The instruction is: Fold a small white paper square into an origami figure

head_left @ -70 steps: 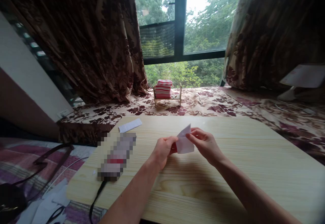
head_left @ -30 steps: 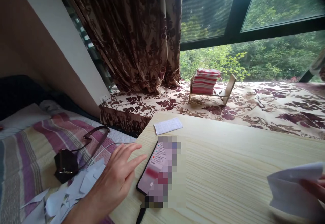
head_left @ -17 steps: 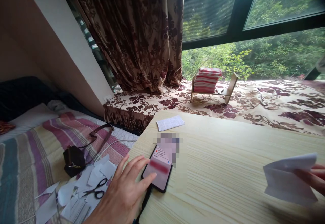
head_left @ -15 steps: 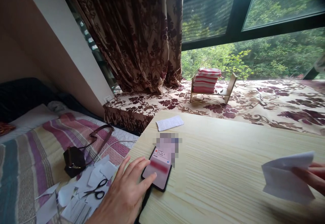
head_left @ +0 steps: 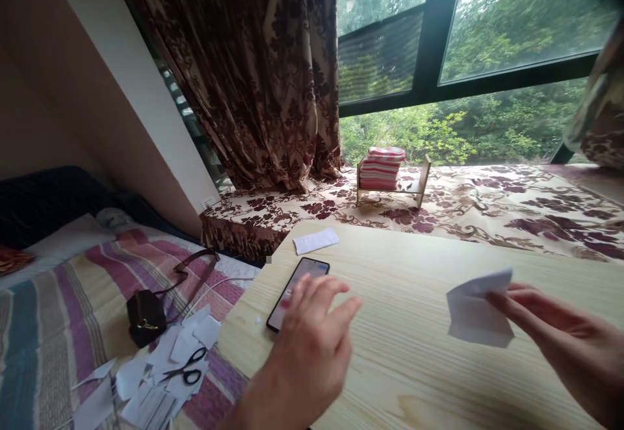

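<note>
My left hand [head_left: 316,332] hovers over the lower right part of a smartphone [head_left: 308,270], its fingers apart and slightly blurred. The phone lies face up on the pale wooden table [head_left: 400,378] with its screen lit; part of it is hidden by the hand. At the right, my right hand [head_left: 550,332] pinches a piece of folded white paper [head_left: 475,313] between thumb and fingers, raised above the tabletop. Just beyond the phone lies a flat folded strip of white paper [head_left: 316,241]. A tiny paper scrap [head_left: 258,320] rests left of the phone.
On the striped bed [head_left: 82,287] at left are black scissors [head_left: 188,371], several cut paper pieces [head_left: 134,378] and a dark strapped bag [head_left: 146,316]. Behind the table, a small wooden rack [head_left: 422,186] holding folded red-and-white cloths [head_left: 383,169] stands on the flowered window ledge.
My left hand has moved right and lifted from the phone's left edge to over its lower right. My right hand has come left with the folded paper. The view has shifted a little.
</note>
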